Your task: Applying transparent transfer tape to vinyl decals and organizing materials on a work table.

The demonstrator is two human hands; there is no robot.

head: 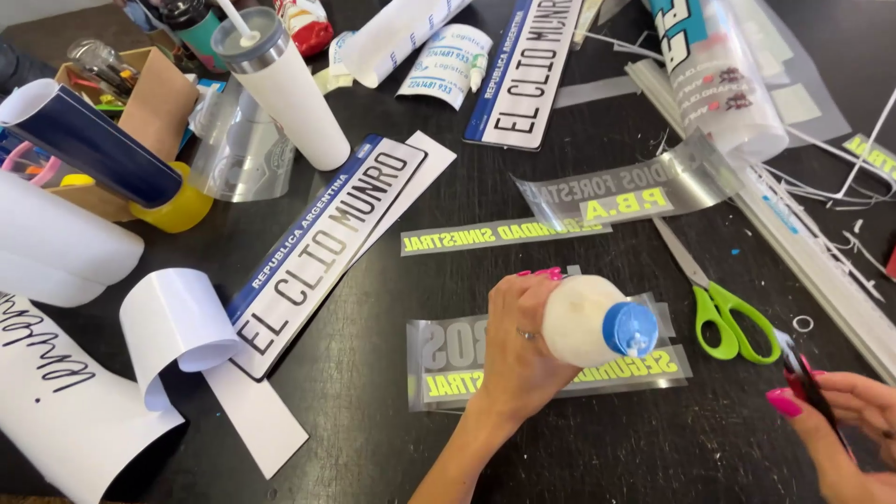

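at the frame's right edge, right hand (845,420) (cut off) grips a red tool (805,381).

A long white sign plate (322,250) with a blue edge strip and black lettering lies slantwise left of centre on the dark tabletop (373,429). A second plate (525,75) of the same kind lies at top centre. Beside it rests a small white label (446,63) with blue print. Clear film strips with yellow-green lettering lie at centre: one narrow strip (499,233), one larger sheet (625,191), and one sheet (448,364) under the left hand (523,345).
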